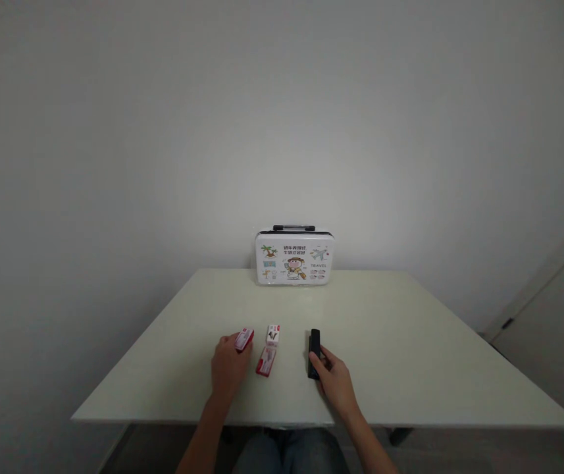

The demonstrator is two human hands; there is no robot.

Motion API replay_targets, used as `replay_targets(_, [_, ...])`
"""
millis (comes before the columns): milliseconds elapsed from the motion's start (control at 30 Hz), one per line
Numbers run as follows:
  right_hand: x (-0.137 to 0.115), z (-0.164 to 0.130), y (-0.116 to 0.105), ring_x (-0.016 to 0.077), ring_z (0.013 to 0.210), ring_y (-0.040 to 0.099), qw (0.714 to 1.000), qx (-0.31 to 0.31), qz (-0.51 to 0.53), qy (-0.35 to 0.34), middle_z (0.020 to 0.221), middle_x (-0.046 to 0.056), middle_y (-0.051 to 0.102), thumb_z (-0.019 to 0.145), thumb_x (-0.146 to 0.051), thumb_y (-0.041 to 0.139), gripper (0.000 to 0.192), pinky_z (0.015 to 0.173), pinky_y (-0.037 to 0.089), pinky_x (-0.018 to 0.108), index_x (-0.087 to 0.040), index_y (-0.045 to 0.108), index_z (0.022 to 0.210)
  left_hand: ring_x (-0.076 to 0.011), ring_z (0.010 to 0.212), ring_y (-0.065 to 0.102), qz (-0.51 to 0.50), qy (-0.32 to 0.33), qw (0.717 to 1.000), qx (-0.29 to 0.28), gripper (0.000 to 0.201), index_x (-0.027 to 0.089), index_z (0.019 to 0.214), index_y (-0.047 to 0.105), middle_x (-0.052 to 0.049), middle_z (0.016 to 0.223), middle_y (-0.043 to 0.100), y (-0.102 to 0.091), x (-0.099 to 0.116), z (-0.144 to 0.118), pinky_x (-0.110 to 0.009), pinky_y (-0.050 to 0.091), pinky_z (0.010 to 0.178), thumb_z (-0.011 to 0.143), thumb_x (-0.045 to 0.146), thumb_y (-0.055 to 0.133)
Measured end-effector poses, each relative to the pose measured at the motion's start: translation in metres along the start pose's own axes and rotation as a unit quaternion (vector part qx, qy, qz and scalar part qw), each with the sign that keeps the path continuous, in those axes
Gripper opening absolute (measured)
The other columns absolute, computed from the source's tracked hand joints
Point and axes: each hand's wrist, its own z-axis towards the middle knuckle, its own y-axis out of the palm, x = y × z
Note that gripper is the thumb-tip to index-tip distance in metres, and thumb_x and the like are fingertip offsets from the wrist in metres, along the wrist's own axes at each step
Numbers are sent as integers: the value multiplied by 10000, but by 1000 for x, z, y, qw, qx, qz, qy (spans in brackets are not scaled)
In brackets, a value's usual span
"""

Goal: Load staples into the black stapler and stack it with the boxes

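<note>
My left hand [228,367] rests on the pale table [410,342], its fingers closed on a small red-and-white pack [244,339]. Two similar red-and-white packs lie just to its right: one [273,334] farther from me, one [266,361] nearer. My right hand [335,380] grips the near end of a slim black oblong object [314,352] lying on the table, which points away from me.
A small white case [294,257] with a black handle and cartoon travel pictures stands upright at the table's far edge against the wall. A door [553,316] shows at the right. My knees are under the near edge.
</note>
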Motion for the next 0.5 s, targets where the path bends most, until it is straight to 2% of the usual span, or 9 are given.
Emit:
replay_targets(100, [-4,-1,1,166,540,523,1000,-4,4,10,637,13,602,812,-688,594,695,477,387,248,-108,719,1174,-222,956,621,7,-7,1000,7,366,220,1182,675,-78,1070,653,-4,-10,11,-302,462,842,923,440,538])
replay_targets(167, [-2,0,1,158,503,506,1000,-15,13,16,613,0,583,818,-694,587,699,454,373,247,-112,711,1185,-229,989,615,11,-9,1000,16,387,235,1216,664,-75,1103,644,-9,-18,7,-315,464,859,937,458,516])
replay_targets(300, [9,2,3,141,440,467,998,-44,32,29,607,-28,553,833,-709,562,745,417,344,244,-118,651,1278,-263,1028,596,60,-21,997,41,406,268,1230,651,-78,1134,621,-22,-43,-23,-374,471,866,949,507,483])
replay_targets(367, [13,2,3,146,458,484,999,-36,25,23,620,-29,560,846,-705,551,729,437,357,247,-127,648,1280,-288,1026,587,103,-35,993,36,388,280,1196,663,-84,1129,619,-26,-51,-43,-408,475,837,937,517,498])
replay_targets(433, [14,1,3,164,529,533,1000,-19,1,2,639,-18,582,853,-687,565,681,497,397,256,-137,670,1241,-323,1087,559,135,-43,989,52,396,260,1221,647,-111,1206,597,-25,-47,-60,-455,470,860,941,491,487])
replay_targets(500, [14,0,4,184,598,569,999,-4,-31,-16,657,-10,604,834,-669,614,659,554,421,265,-143,672,1227,-346,1205,495,145,-17,985,87,429,232,1308,591,-136,1339,534,-17,-29,-72,-500,436,953,964,442,445])
